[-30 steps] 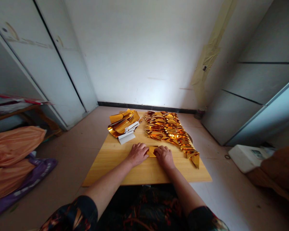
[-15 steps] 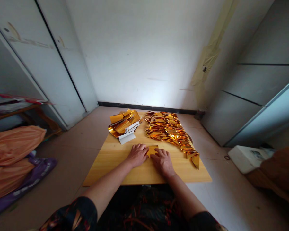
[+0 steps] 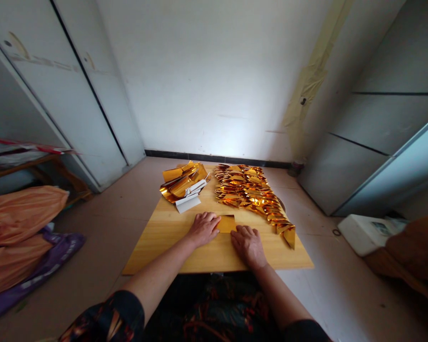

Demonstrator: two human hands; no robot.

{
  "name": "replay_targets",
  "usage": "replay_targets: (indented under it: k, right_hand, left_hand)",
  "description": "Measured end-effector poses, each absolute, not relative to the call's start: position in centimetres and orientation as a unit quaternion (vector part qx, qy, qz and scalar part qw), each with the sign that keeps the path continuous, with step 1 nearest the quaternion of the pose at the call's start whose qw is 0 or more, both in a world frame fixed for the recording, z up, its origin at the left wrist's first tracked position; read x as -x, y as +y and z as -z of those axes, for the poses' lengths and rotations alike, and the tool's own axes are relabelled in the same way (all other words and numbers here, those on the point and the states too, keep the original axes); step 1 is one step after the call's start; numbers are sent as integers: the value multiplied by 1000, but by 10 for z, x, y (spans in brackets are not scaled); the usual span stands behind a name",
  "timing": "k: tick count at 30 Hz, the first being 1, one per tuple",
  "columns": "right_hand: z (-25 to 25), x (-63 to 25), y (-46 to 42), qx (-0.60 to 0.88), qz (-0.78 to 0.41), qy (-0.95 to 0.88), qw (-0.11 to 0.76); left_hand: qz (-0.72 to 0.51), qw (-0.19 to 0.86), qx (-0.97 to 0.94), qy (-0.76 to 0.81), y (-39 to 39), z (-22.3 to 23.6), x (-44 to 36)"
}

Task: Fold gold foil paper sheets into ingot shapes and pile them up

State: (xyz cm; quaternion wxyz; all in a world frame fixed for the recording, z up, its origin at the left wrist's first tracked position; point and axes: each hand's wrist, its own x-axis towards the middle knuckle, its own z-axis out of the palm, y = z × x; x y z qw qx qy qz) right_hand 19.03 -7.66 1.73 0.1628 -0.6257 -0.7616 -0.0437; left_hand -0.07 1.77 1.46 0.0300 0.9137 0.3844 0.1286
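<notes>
In front of me a small rectangle of gold foil paper lies flat on the wooden board. My left hand pinches its left edge, fingers closed and the thumb against the paper. Beside the lower right corner rests my right hand, its fingers stretched loosely over the board and the tips at or just touching that corner. Farther back on the left is a loose pile of gold foil sheets, some with white backs showing. At the back right, folded gold foil pieces sit in overlapping rows, trailing toward the board's right edge.
A white wall stands behind the board. Pale cabinets are on the left, a grey refrigerator on the right. Orange and purple bags lie at the left, and a white foam box at the right.
My right hand has left the paper's right edge, passed along its lower edge, and moved out to the lower right corner, uncovering more foil. My left hand has stayed put.
</notes>
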Motion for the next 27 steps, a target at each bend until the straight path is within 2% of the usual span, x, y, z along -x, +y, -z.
replay_targets:
  k: [10,15,21,27]
  right_hand:
    - [-14,-198,-76,650,40,-734,195]
    - [-15,-197,-67,596,49,-776,200]
    - [-18,-191,-51,564,26,-807,170]
    - [-23,-196,-34,604,-37,-775,184]
  left_hand:
    - [-156,45,-917,364,16,-11,8]
    - [-167,67,-915,360,15,-14,8]
    - [-182,55,-911,365,15,-13,7]
    - [-203,60,-899,383,19,-10,7]
